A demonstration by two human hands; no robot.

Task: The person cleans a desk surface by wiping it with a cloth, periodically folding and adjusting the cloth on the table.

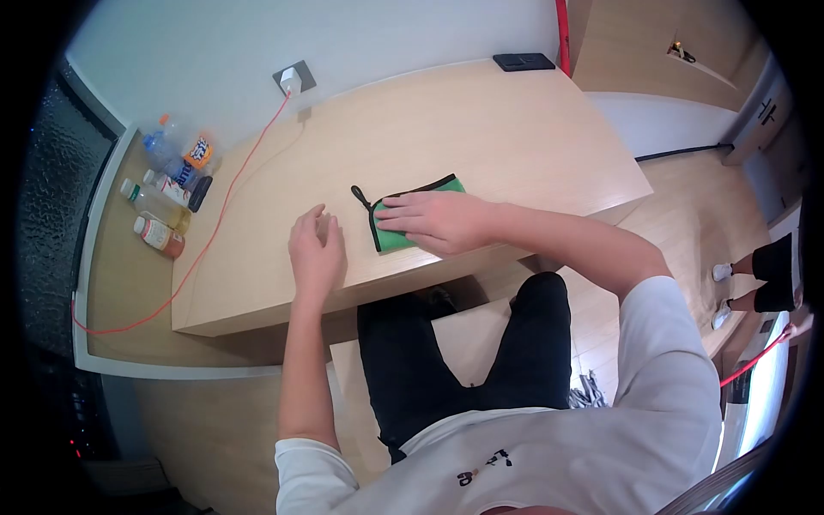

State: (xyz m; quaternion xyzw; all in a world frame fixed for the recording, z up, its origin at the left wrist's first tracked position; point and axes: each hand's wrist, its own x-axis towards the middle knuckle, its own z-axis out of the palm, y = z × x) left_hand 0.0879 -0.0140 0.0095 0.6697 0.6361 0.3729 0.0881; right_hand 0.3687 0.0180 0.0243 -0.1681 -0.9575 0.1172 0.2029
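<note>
A green cloth (395,241) with black edging and a black hanging loop (360,196) lies folded on the wooden desk (343,146). My right hand (442,221) rests flat on top of it, fingers stretched toward the loop side, and hides much of its middle. To the left of the cloth, apart from it, is my left hand (317,249). Its fingers are slightly bent and the thumb stands away from them, with nothing held. Whether that hand touches the desk I cannot tell.
Several bottles (163,206) stand in the left corner. A red cable (232,184) runs from a white charger (291,81) across the desk's left side. A black phone (524,62) lies at the back right edge. Another person's legs (755,279) show at far right.
</note>
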